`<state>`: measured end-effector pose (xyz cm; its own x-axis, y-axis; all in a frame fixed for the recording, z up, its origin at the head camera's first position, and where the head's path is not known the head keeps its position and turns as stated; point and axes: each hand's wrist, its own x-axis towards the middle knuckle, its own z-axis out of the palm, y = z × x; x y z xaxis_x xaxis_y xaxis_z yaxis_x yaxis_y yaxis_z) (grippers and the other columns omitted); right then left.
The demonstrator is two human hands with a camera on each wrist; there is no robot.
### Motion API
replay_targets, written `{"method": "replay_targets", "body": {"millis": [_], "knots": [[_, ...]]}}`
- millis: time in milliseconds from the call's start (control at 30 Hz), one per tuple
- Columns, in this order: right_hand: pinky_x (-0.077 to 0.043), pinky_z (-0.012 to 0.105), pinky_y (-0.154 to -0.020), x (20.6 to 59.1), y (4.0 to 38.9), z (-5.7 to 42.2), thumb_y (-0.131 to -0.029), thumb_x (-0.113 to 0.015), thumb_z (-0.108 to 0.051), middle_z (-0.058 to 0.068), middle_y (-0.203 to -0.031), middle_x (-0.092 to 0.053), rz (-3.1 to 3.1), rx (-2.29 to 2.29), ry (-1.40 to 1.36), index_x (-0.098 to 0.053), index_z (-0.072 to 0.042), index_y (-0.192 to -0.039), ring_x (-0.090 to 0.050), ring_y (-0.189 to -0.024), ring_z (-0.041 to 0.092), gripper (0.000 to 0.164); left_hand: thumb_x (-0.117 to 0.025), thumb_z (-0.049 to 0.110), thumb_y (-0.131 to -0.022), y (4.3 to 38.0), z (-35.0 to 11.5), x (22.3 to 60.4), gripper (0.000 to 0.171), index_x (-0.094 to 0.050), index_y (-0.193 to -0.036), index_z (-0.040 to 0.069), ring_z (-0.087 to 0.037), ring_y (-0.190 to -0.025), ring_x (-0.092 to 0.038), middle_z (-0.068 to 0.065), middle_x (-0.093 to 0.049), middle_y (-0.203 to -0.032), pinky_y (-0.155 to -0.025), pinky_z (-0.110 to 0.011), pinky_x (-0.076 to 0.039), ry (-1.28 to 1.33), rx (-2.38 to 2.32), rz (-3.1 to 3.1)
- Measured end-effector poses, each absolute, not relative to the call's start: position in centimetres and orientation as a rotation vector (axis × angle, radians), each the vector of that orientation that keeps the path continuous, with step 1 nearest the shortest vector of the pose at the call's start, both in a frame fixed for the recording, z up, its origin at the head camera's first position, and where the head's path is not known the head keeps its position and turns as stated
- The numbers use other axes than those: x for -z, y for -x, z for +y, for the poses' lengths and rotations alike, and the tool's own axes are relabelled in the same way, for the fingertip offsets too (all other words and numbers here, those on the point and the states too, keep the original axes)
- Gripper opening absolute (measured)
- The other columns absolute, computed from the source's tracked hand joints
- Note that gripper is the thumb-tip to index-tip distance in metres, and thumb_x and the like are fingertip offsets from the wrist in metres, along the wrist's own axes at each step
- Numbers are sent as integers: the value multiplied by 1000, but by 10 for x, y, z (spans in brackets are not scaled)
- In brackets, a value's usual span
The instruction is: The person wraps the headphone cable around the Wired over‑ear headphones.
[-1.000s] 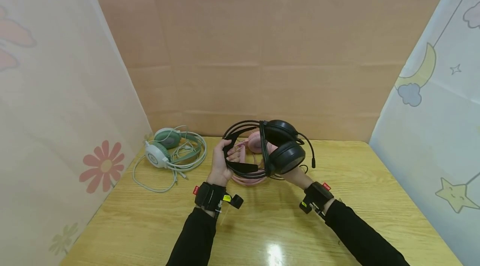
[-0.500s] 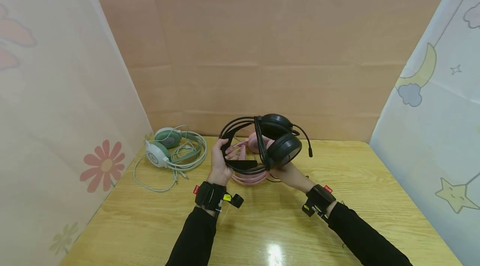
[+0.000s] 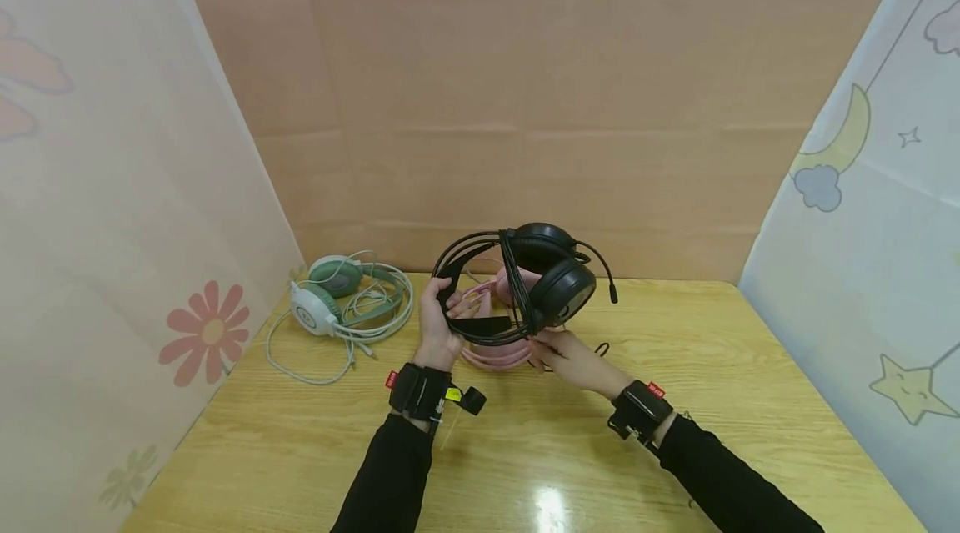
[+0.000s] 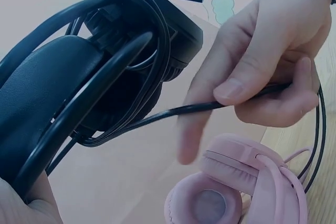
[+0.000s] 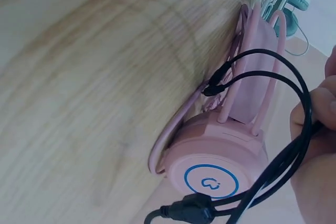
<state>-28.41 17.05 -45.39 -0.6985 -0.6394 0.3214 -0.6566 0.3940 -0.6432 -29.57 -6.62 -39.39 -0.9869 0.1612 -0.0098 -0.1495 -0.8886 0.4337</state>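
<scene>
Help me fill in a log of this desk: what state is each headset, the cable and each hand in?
Left hand: gripping the black headphones
Right hand: pinching the black cable
Black headphones: held up off the table
Black cable: partly wound round its headphones, partly unwound
Pink headphones: resting on the table
Green-and-white headphones: lying on the table, cord loosely looped

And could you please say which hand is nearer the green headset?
Left: the left hand is right of the green headset; the right hand is farther right, past the pink headset.
</scene>
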Motion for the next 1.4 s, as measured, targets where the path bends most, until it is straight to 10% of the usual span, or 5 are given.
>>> {"method": "replay_targets", "body": {"millis": [433, 733, 1400], "knots": [[-36, 24, -56, 437, 274, 172, -104, -45, -8, -8, -67, -42, -2635, -1244, -1148, -57, -8, -85, -39, -56, 2, 22, -37, 12, -96, 297, -67, 394, 7, -37, -92, 18, -2, -39, -28, 9, -27, -55, -38, -14, -30, -9, -2944, 724], [-39, 20, -48, 436, 274, 179, -103, -50, -17, -14, -63, -46, -2575, -1088, -1203, -65, -7, -126, -40, -51, -4, 29, -41, 12, -94, 299, -69, 397, 8, -38, -99, 17, -3, -39, -30, 8, -26, -56, -38, -15, -28, 55, -2990, 736], [-29, 15, -47, 409, 273, 181, -100, -56, -18, -18, -63, -35, -2558, -824, -1247, -55, -22, -86, -31, -49, -7, 15, -45, 9, -92, 305, -61, 405, 19, -33, -80, 20, -6, -45, -26, 4, -23, -64, -45, -19, -21, 273, -3175, 837]]}}
